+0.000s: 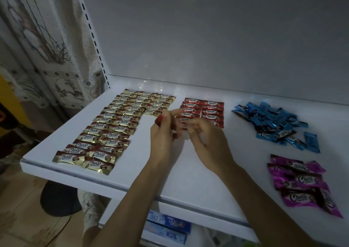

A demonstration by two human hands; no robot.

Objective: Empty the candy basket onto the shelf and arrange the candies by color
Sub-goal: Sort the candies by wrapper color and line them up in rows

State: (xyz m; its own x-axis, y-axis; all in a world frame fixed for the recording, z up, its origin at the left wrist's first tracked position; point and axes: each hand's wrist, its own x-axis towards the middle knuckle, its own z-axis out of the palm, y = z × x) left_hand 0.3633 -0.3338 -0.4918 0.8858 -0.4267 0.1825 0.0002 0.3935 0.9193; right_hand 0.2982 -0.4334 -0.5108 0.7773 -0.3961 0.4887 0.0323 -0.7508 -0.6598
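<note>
While my left hand [164,133] grips a few red candies [159,121] over the shelf [170,176], my right hand [205,136] curls beside them; whether it pinches one I cannot tell. If one slips, I judge it could knock the red rows [211,112] just behind askew.

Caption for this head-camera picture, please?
Left hand and right hand hold red candies over a shelf of gold rows, red rows, blue pile, purple pile.
</note>
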